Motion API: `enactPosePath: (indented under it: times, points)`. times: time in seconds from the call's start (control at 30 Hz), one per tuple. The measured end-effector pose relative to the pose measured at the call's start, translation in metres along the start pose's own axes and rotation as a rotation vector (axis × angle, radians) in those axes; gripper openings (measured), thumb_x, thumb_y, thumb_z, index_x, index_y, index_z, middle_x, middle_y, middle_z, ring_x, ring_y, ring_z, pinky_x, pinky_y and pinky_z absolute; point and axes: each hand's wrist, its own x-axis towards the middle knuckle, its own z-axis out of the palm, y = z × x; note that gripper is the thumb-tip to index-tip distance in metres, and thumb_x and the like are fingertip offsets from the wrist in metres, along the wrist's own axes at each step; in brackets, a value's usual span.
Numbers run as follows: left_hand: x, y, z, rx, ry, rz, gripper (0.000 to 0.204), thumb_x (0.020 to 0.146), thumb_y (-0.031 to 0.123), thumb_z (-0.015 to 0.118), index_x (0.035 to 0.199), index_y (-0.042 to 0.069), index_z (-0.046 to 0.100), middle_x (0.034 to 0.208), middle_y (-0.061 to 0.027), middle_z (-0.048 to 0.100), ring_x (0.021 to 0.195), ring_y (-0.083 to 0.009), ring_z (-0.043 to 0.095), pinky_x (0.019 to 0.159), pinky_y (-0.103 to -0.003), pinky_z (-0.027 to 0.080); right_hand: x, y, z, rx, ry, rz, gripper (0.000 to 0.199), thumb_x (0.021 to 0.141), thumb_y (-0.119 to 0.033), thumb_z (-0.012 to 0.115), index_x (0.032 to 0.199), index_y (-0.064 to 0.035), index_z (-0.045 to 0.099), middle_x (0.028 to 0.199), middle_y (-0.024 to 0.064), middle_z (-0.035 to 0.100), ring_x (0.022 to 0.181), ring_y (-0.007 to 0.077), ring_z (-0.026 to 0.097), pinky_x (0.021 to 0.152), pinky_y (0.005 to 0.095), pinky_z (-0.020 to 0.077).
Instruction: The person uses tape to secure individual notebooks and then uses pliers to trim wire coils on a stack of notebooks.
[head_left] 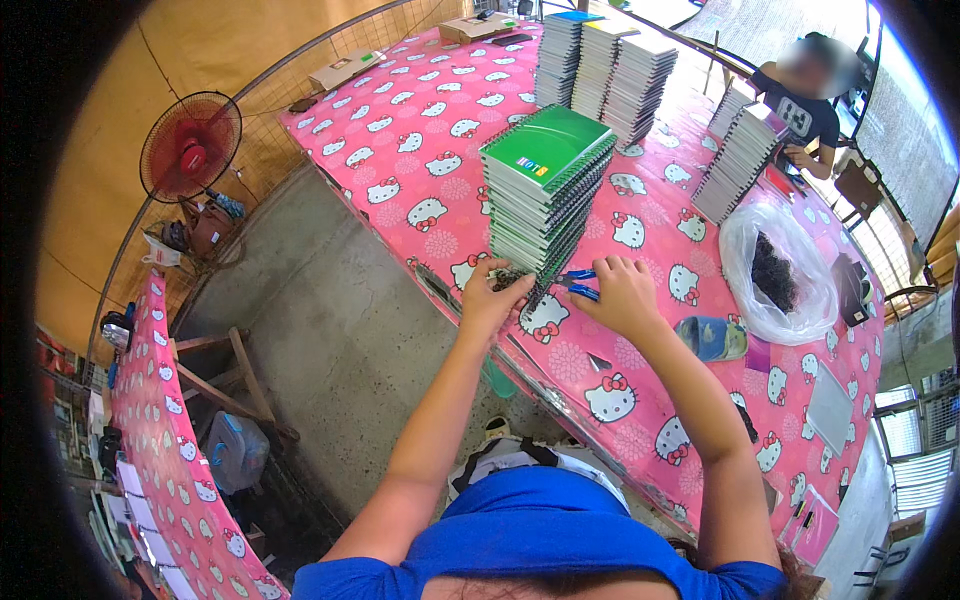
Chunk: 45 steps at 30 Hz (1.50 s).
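A tall stack of green spiral notebooks (547, 150) stands on the table in front of me, its black coil bindings turned toward the right and near side. My left hand (497, 299) is at the stack's near bottom corner, fingers closed on the coiled edge of a low notebook. Just right of it, my right hand (620, 292) grips blue-handled pliers (580, 285), whose jaws point left at the coil ends. The exact spot where the jaws meet the coil is too small to make out.
A pink cat-patterned cloth covers the table (430, 150). More spiral notebook stacks (640, 85) stand at the far side. A clear plastic bag (790, 280) of black coils lies right, near a blue container (712, 338). Another person (805, 100) sits far right; a red fan (191, 148) stands left.
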Motion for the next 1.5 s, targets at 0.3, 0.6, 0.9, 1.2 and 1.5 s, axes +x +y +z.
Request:
enactPosePath:
  times: [0.3, 0.6, 0.9, 1.2, 1.5]
  points:
    - [0.013, -0.020, -0.013, -0.020, -0.046, 0.093, 0.036, 0.074, 0.005, 0.077, 0.100, 0.002, 0.052, 0.075, -0.0076, 0.063, 0.056, -0.0111, 0.059, 0.046, -0.023, 0.046, 0.019, -0.022, -0.014, 0.146, -0.696, 0.321, 0.058, 0.071, -0.059, 0.065, 0.087, -0.0039, 0.066, 0.088, 0.0139, 0.064, 0.086, 0.0292, 0.063, 0.075, 0.0396, 0.0474]
    - [0.009, -0.022, 0.001, -0.152, 0.008, -0.034, 0.039, 0.073, 0.008, 0.079, 0.098, 0.005, 0.050, 0.071, -0.0059, 0.063, 0.053, -0.0098, 0.058, 0.043, -0.022, 0.046, 0.001, -0.006, 0.018, 0.104, -0.222, 0.079, 0.058, 0.071, -0.060, 0.065, 0.077, -0.0018, 0.066, 0.077, 0.0150, 0.065, 0.073, 0.0307, 0.065, 0.068, 0.0416, 0.0508]
    - [0.012, -0.024, 0.003, -0.120, -0.011, -0.085, 0.036, 0.073, 0.006, 0.077, 0.098, 0.006, 0.051, 0.070, -0.0042, 0.063, 0.052, -0.0085, 0.057, 0.043, -0.021, 0.045, 0.010, -0.012, 0.006, 0.131, -0.460, 0.200, 0.056, 0.071, -0.057, 0.065, 0.070, -0.0012, 0.065, 0.064, 0.0148, 0.063, 0.060, 0.0320, 0.065, 0.059, 0.0431, 0.0524]
    - [0.014, -0.028, 0.003, -0.227, 0.002, -0.102, 0.033, 0.077, 0.005, 0.073, 0.099, 0.005, 0.049, 0.080, -0.0103, 0.067, 0.057, -0.0104, 0.061, 0.044, -0.021, 0.046, 0.001, 0.003, 0.024, 0.079, -0.181, -0.041, 0.056, 0.074, -0.056, 0.066, 0.088, -0.0022, 0.062, 0.088, 0.0136, 0.061, 0.088, 0.0300, 0.060, 0.078, 0.0408, 0.0469]
    - [0.010, -0.031, 0.007, -0.228, 0.044, -0.036, 0.030, 0.079, 0.005, 0.072, 0.097, 0.004, 0.047, 0.080, -0.0098, 0.066, 0.060, -0.0110, 0.061, 0.047, -0.021, 0.047, 0.005, -0.002, 0.009, 0.110, -0.462, 0.139, 0.060, 0.072, -0.059, 0.065, 0.076, 0.0003, 0.063, 0.064, 0.0130, 0.063, 0.057, 0.0311, 0.065, 0.052, 0.0420, 0.0512]
